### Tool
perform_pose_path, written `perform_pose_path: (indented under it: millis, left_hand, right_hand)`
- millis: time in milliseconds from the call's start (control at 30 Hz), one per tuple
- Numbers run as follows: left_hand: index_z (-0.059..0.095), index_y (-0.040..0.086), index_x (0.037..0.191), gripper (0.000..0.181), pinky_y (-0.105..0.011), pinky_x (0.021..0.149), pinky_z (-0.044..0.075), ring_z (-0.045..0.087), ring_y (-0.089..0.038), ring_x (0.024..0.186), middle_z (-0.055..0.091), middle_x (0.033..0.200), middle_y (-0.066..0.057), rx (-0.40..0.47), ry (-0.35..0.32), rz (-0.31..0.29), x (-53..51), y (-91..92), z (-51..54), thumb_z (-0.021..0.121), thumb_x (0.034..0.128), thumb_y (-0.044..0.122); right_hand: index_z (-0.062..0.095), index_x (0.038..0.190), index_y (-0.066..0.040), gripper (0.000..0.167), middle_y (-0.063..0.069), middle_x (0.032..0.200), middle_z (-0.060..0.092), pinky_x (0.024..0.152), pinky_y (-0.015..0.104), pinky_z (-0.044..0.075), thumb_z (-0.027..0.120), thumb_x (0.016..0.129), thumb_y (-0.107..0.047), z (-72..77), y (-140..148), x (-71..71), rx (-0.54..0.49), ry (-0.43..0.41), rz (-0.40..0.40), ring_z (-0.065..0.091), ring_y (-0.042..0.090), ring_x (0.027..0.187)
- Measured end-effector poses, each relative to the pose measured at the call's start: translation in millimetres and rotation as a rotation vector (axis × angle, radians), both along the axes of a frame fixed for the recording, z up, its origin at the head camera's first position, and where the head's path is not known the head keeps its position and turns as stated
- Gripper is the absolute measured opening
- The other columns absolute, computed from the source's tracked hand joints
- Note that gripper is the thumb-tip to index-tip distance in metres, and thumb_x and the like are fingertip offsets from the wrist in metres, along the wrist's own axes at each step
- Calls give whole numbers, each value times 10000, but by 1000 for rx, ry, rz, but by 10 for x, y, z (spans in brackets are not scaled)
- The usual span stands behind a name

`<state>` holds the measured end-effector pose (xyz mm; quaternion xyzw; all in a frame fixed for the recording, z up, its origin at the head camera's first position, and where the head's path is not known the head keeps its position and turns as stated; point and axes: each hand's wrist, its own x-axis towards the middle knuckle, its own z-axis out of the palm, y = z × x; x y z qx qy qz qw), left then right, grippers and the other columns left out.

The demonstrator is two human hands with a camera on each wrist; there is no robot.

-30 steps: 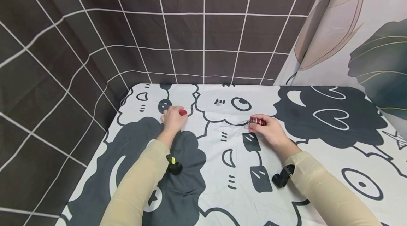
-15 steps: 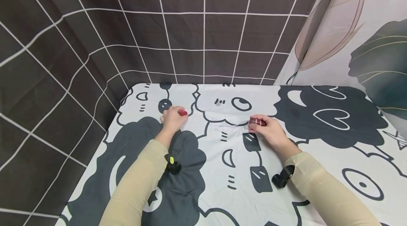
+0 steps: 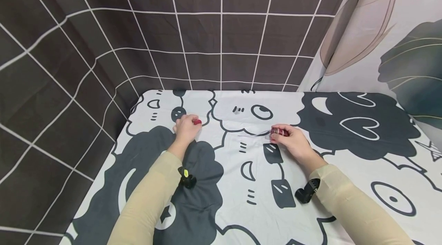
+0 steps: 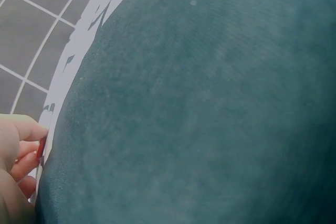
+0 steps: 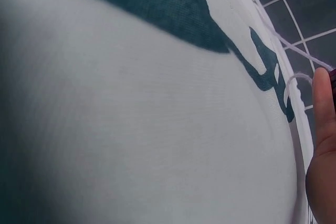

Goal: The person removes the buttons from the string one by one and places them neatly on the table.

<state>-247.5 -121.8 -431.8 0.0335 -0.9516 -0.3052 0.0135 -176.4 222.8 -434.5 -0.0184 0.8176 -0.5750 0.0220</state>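
My left hand [image 3: 186,129] pinches a small glossy red piece [image 3: 197,122] just over the bed-like patterned cloth [image 3: 235,183]. Its exact kind is unclear; in the left wrist view only a thin red edge [image 4: 40,148] shows between thumb and fingers. To the right, my right hand [image 3: 294,142] grips a short maroon-and-pale ridged stack [image 3: 279,132], perhaps of several discs, between thumb and fingers. From that stack a thin pale cord [image 3: 253,135] runs leftward across the cloth. The right wrist view shows the cord [image 5: 299,51] and a small loop beside the thumb; most of the stack is cut off there.
The surface carries a black-and-white cartoon print. A dark grid-patterned curtain [image 3: 221,34] stands along the back and left. At the right back hangs a pale leaf-print curtain [image 3: 366,45], with a black cable [image 3: 316,84] near its lower edge.
The red piece in my left hand has tilted, from a rounder outline to a flatter one, with a very slight shift of that hand. My right hand stays in place.
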Motion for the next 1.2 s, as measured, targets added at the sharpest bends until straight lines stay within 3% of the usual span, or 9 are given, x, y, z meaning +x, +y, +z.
perform_pose_path:
  millis: [333, 500, 767, 1200]
  left_hand:
    - [577, 104, 1249, 469, -531, 921, 275, 396, -348, 1126, 527, 1215, -132, 1, -2, 0, 1, 30, 33, 588, 839, 333]
    - [581, 99, 1247, 483, -531, 916, 280, 412, -340, 1117, 542, 1195, -132, 4, 47, -25, 0, 63, 33, 607, 831, 343]
    - [537, 71, 1283, 515, -498, 909, 287, 433, -312, 1121, 561, 1178, -109, 8, 122, -112, 13, 122, 47, 641, 852, 334]
    - [513, 44, 1310, 543, -447, 983, 332, 513, -290, 1077, 558, 1180, -116, 99, 143, -286, 30, 172, 95, 645, 860, 317]
  right_hand:
    - [553, 1218, 52, 441, 214, 1075, 584, 724, 162, 489, 685, 840, -130, -5, 6, -1, -15, -5, 9, 623, 72, 840]
    - [543, 1233, 56, 447, 225, 1098, 571, 731, 152, 483, 681, 847, -122, 0, 11, -4, -5, -10, 11, 608, 61, 848]
    - [539, 1220, 70, 444, 244, 1097, 571, 745, 162, 491, 679, 843, -117, 20, -10, 1, -11, -2, 19, 613, 59, 850]
    - [531, 1238, 66, 458, 240, 1103, 571, 745, 164, 492, 679, 845, -116, 8, -20, 0, -36, -14, 23, 633, 69, 831]
